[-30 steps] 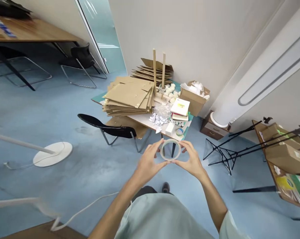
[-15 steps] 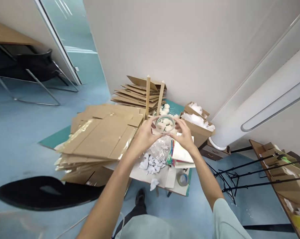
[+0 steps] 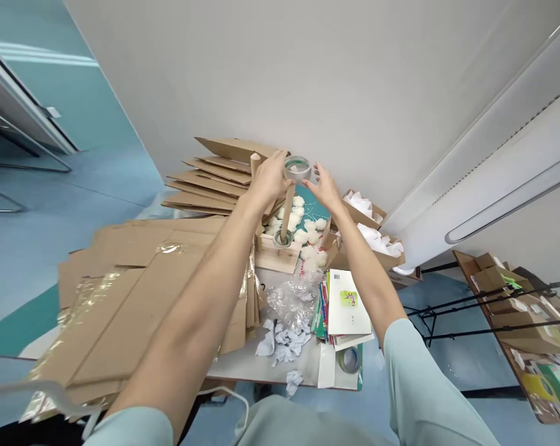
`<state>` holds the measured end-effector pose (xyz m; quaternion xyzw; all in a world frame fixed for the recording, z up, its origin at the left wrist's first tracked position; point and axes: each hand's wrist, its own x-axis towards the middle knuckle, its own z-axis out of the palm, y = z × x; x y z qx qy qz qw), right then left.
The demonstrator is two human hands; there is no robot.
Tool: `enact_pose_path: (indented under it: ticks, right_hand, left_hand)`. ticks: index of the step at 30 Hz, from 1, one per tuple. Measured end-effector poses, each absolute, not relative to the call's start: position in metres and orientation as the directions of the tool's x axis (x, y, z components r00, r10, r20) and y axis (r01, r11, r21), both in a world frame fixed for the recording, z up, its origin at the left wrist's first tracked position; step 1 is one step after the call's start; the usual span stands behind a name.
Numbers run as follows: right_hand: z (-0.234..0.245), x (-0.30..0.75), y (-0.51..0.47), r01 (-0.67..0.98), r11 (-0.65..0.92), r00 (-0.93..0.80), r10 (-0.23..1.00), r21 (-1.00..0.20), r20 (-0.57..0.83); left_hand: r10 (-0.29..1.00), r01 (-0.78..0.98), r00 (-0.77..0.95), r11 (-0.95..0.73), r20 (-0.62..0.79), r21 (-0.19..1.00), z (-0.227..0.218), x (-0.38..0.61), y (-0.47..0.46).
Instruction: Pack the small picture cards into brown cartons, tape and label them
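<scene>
I hold a clear tape roll [image 3: 297, 167] between both hands, level, right at the top of an upright wooden peg [image 3: 288, 210]. My left hand [image 3: 271, 176] pinches its left rim and my right hand [image 3: 321, 184] grips its right rim. The peg rises from a wooden base [image 3: 276, 255], where another tape ring [image 3: 282, 238] lies around its foot. A second peg [image 3: 254, 166] stands just left, partly hidden by my left hand. White cotton-like balls [image 3: 308, 238] lie around the base.
Flattened cardboard stacks [image 3: 145, 291] cover the table's left and back [image 3: 215, 179]. Books [image 3: 349, 300], crumpled paper [image 3: 282, 341], plastic wrap [image 3: 293, 297] and a tape roll [image 3: 350, 359] lie at the front. An open box [image 3: 370, 238] sits right; black tripods [image 3: 470, 310] stand beyond.
I have stepped up to the table. Both hands have carried the tape roll forward and up, from in front of my chest to the top of the right peg.
</scene>
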<state>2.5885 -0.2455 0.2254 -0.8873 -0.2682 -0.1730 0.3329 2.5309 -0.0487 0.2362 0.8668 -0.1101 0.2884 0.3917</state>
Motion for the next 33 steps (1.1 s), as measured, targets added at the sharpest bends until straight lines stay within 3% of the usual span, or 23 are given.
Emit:
enact_pose_path:
  ticks: [6, 13, 16, 22, 27, 33]
  right_hand:
    - [0.184, 2.483, -0.342, 0.624, -0.542, 0.772, 0.313, -0.563, 0.554]
    - [0.134, 2.247, -0.523, 0.338, -0.468, 0.919, -0.021, -0.817, 0.393]
    - [0.110, 2.160, -0.592, 0.216, -0.409, 0.939, -0.163, -0.887, 0.303]
    - [0.081, 2.009, -0.737, 0.059, -0.321, 0.879, -0.432, -0.945, 0.201]
    - [0.076, 1.894, -0.850, -0.004, -0.294, 0.699, -0.684, -0.956, 0.208]
    - [0.068, 1.795, -0.963, -0.148, -0.261, 0.384, -0.904, -0.954, 0.188]
  left_hand:
    - [0.282, -0.331, 0.804, -0.521, 0.524, 0.787, 0.181, 2.429, -0.090]
    - [0.424, -0.285, 0.794, -0.374, 0.436, 0.882, 0.116, 2.258, -0.198]
    - [0.407, -0.279, 0.818, -0.336, 0.406, 0.899, 0.098, 2.201, -0.270]
    - [0.179, -0.333, 0.900, -0.309, 0.398, 0.891, 0.094, 2.113, -0.461]
    - [-0.209, -0.354, 0.925, -0.179, 0.316, 0.918, 0.101, 2.063, -0.636]
    - [-0.615, -0.379, 0.754, -0.118, 0.232, 0.918, 0.098, 2.010, -0.828]
